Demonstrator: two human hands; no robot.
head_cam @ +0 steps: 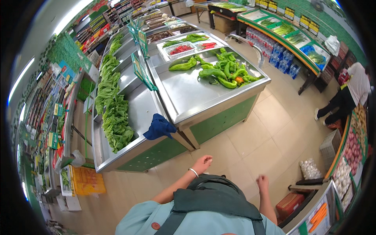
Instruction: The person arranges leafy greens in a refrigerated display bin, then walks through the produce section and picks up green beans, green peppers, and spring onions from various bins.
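My left hand (pixel 203 164), a white bangle (pixel 193 172) on its wrist, hangs over the tiled floor with the fingers curled and nothing visible in them. On the other side of my apron (pixel 214 194), my right hand (pixel 262 181) is blurred and looks curled; whether it holds anything is unclear. Both hands are apart from the metal display counters. Nearest the left hand, a dark blue cloth (pixel 160 127) drapes over a counter corner. Green peppers (pixel 226 70) lie in the right-hand metal tray (pixel 188 91). Leafy lettuce (pixel 113 117) lines the left-hand metal trough (pixel 142 102).
A yellow crate (pixel 88 180) stands on the floor at left. At right are a bag of garlic (pixel 310 169), a red carton (pixel 290 204), and a produce stand with onions (pixel 352 149) and carrots (pixel 318 217). A person (pixel 349 91) bends over its far end.
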